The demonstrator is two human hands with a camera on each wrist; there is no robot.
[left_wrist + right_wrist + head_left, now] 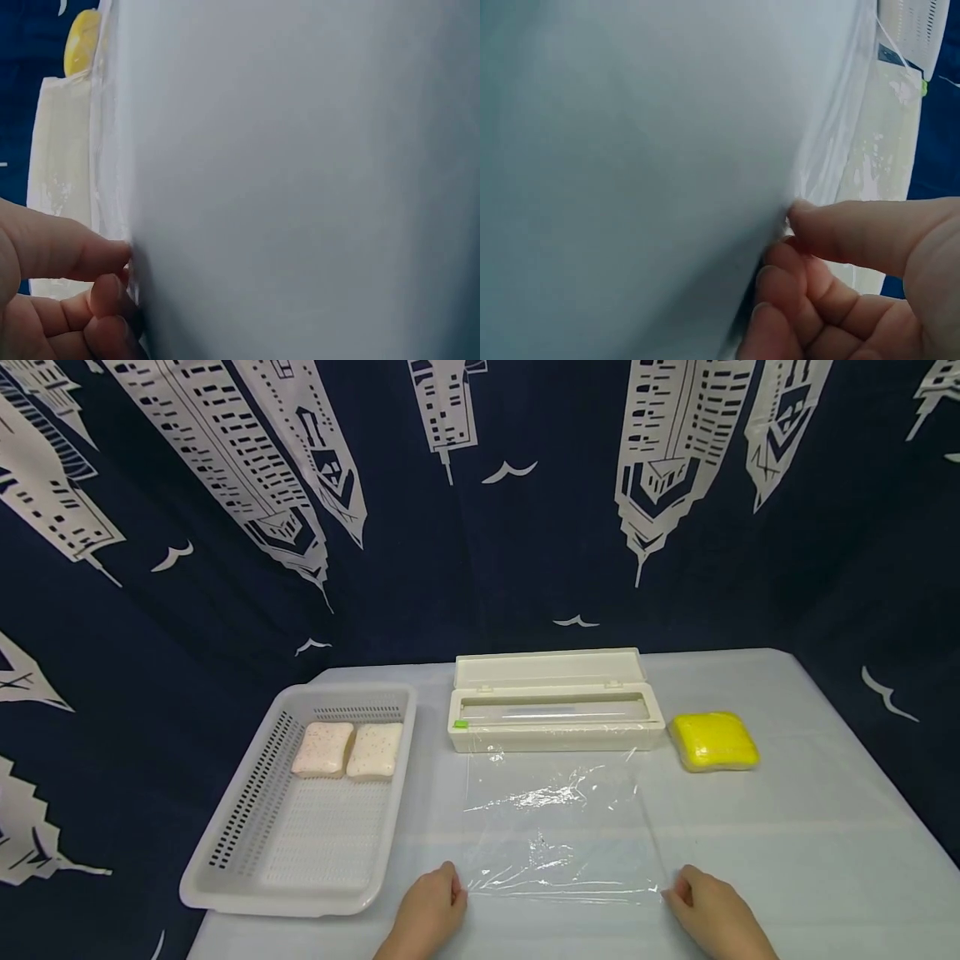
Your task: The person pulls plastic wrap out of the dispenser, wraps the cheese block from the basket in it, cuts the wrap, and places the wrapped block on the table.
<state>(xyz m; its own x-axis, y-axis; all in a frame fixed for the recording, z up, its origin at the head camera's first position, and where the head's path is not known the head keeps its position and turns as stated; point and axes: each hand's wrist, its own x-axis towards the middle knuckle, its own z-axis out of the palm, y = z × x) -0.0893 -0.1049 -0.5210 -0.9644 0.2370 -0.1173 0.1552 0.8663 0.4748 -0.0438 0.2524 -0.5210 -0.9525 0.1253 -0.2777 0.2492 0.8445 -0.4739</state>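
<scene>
A sheet of clear plastic wrap [555, 827] stretches from a cream wrap dispenser box [555, 739] toward the front of the table. My left hand [431, 906] pinches its near left corner between thumb and fingers, as the left wrist view also shows with the thumb [90, 255] against the film edge. At the near right corner, my right hand [716, 910] pinches the wrap the same way; its thumb [847, 229] shows in the right wrist view. The dispenser's lid [551, 668] stands raised at the back, and a small green piece [461, 724] sits at its left end.
Left of the wrap is a white perforated basket [198, 868] holding two pale speckled blocks [324, 749]. A bright yellow wrapped block [714, 741] lies right of the dispenser. The white table [840, 860] backs onto a dark blue patterned curtain [480, 568].
</scene>
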